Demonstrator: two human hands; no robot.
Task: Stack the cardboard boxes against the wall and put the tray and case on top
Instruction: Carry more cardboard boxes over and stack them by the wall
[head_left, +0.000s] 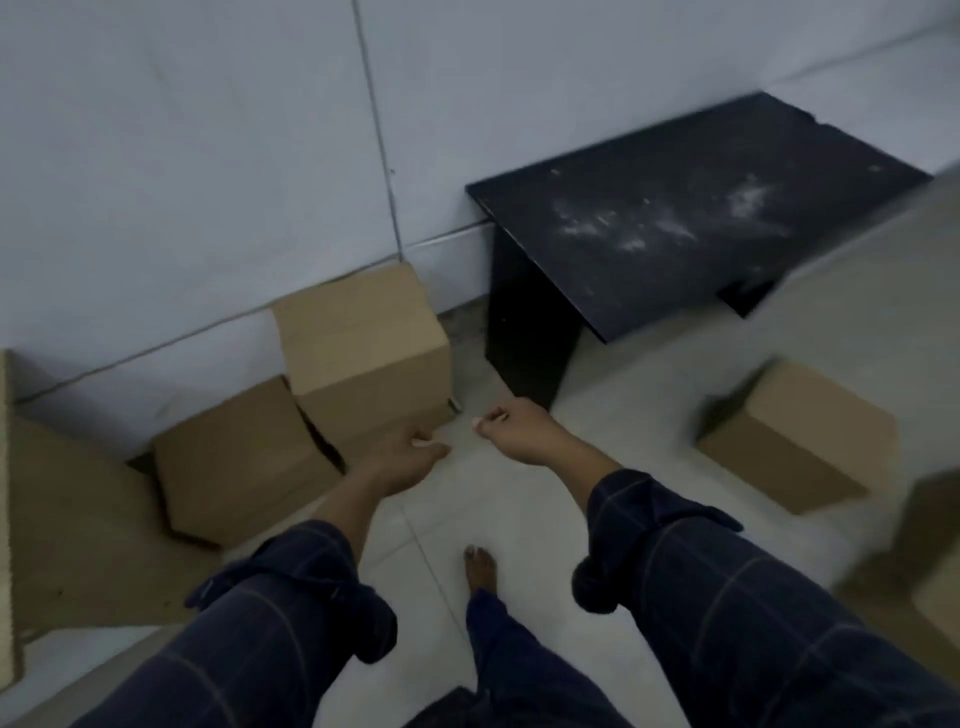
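Observation:
A tall cardboard box (363, 353) stands against the pale wall. A lower box (239, 462) leans beside it on the left, touching it. Another box (795, 436) lies apart on the floor at the right. My left hand (410, 449) hovers just in front of the tall box's bottom corner, fingers loosely curled and holding nothing. My right hand (511, 423) hangs a little to its right, also loosely curled and holding nothing. No tray or case shows in this blurred view.
A black low table (675, 218) stands against the wall at the right. A large flat cardboard piece (67, 530) fills the left edge. More cardboard (935, 582) shows at the far right. My bare foot (480, 566) is on the tiled floor.

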